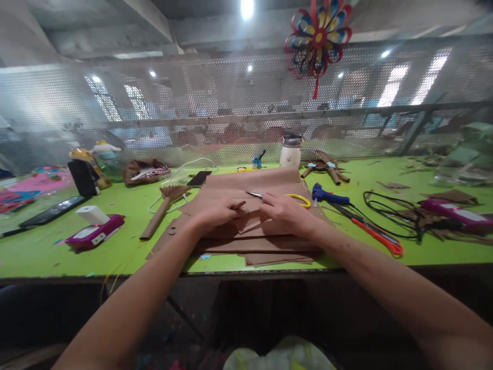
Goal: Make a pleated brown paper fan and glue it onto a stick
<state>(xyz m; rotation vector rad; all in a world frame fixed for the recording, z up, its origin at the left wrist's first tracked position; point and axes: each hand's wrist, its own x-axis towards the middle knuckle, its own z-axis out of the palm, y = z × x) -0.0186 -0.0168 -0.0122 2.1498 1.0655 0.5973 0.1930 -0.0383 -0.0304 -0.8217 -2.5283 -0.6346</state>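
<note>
The right hand [285,211] grips yellow-handled scissors [254,195], tips pointing toward the left hand [219,213], whose fingers curl in, on what I cannot tell, both above the stack of brown paper [252,180]. With blades so near those fingers, a slip might nick them, and loose sheets could slide, since the stack reaches close to the table's [133,257] front edge. Green tabletop at left gives some room, while a glue gun [332,197] and cutter [375,236] crowd the right.

A jar [290,155] stands by the perforated screen [208,97], a colourful ornament [319,37] hanging higher.
</note>
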